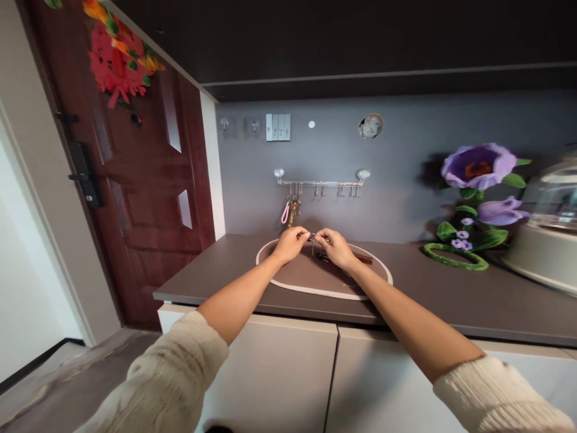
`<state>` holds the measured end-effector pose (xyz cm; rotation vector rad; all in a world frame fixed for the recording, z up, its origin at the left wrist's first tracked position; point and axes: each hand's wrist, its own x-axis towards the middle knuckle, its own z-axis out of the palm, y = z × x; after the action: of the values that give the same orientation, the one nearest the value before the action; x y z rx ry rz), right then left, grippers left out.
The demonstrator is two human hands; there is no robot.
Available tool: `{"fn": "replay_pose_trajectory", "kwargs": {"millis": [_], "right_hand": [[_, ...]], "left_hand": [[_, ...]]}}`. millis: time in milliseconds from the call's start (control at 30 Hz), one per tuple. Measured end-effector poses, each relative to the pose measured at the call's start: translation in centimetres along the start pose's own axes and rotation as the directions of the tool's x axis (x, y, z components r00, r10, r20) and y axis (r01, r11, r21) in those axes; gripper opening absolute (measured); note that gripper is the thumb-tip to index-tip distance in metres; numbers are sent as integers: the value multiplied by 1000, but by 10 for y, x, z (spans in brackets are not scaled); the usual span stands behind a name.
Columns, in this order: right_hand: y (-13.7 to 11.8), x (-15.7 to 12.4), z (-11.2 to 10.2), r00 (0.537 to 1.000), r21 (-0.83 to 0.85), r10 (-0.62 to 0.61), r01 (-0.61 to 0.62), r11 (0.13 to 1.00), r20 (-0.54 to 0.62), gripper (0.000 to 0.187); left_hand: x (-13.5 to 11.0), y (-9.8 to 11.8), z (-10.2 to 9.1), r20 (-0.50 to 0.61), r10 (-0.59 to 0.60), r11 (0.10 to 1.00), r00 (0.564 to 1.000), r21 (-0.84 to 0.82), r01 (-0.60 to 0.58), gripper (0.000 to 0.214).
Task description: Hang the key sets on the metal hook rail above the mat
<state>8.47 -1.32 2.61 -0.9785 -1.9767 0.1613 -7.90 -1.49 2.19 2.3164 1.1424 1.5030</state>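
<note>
My left hand (292, 243) and my right hand (334, 246) meet above a brown oval mat with a pale rim (324, 293). Between their fingertips, both pinch a small metal key ring (312, 237), and a thin key seems to hang from it. Dark items that look like keys (323, 256) lie partly hidden beside my right hand, near a brown strip-like object (363, 258). Behind my left hand, a bunch of keys (294, 209) with a pink loop strap (285, 213) hangs from the clear hook rail (321, 183) on the wall.
A dark countertop (207, 264) runs above pale cabinet doors (279, 361). On the right stand purple fabric flowers (478, 171) and a clear-domed appliance (532, 255). Overhead is a dark cabinet (360, 42). To the left is a red-brown door (148, 240); switches (278, 127) sit on the wall.
</note>
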Motion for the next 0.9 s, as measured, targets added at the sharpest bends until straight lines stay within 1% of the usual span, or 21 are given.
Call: {"fn": "replay_pose_trajectory", "kwargs": {"millis": [100, 167, 267, 367, 567, 733, 900], "right_hand": [[1, 1, -1, 1000, -33, -21, 21, 999, -14, 21], [1, 2, -2, 999, -50, -14, 12, 999, -39, 21], [-3, 5, -4, 998, -61, 25, -29, 998, -65, 21], [-8, 13, -7, 994, -69, 60, -66, 995, -87, 19], [-15, 44, -11, 979, -37, 129, -137, 990, -156, 15], [-19, 76, -8, 967, -81, 157, -176, 981, -203, 16], [-24, 104, -2, 955, -111, 205, -232, 966, -214, 18]], "left_hand": [[0, -3, -1, -58, -5, 997, 998, 72, 10, 26], [0, -5, -2, -88, -21, 989, 996, 147, 34, 29], [0, -9, -2, -112, -81, 965, 990, 239, 106, 29], [1, -14, -2, -134, -153, 941, 979, 284, 185, 29], [1, -20, 1, -176, -225, 917, 958, 295, 269, 29], [2, -21, 3, -178, -257, 909, 950, 290, 301, 29], [3, -25, 5, -188, -307, 893, 933, 283, 350, 30]]}}
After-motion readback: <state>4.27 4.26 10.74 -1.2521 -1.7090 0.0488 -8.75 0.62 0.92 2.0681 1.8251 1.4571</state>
